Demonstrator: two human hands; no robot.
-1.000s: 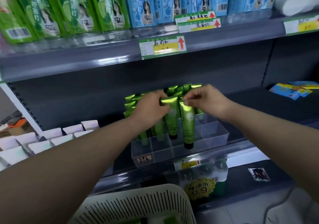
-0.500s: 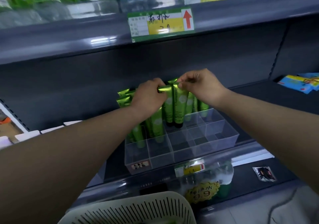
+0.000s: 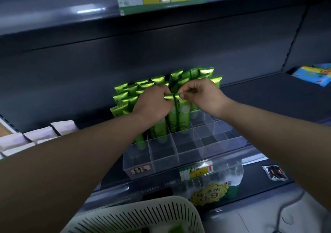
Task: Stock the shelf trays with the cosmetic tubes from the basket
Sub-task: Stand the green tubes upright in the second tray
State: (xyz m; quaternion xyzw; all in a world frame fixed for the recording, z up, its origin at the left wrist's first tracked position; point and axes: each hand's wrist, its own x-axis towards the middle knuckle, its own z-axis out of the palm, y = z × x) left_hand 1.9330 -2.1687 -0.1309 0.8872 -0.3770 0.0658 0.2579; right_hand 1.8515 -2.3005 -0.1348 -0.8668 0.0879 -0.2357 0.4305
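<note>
A clear divided tray [image 3: 161, 162] stands on the dark shelf, its back compartments filled with several upright green cosmetic tubes [image 3: 123, 96]. My left hand [image 3: 152, 101] pinches the crimped top of one green tube [image 3: 172, 119]. My right hand [image 3: 204, 94] pinches the top of a second green tube [image 3: 183, 114] right beside it. Both tubes stand cap-down in middle compartments of the tray. The front row of compartments holds nothing. The white slotted basket [image 3: 136, 216] sits below at the bottom edge, its contents mostly hidden.
White boxes [image 3: 35, 136] line the shelf to the left of the tray. Blue and yellow packets [image 3: 311, 75] lie at the far right of the shelf. Yellow price tags hang on the shelf edges. A small dark sachet [image 3: 275, 172] lies on the lower shelf.
Both hands have lowered the two tubes from above the tray down into its compartments. The view has tilted downward and closer to the shelf.
</note>
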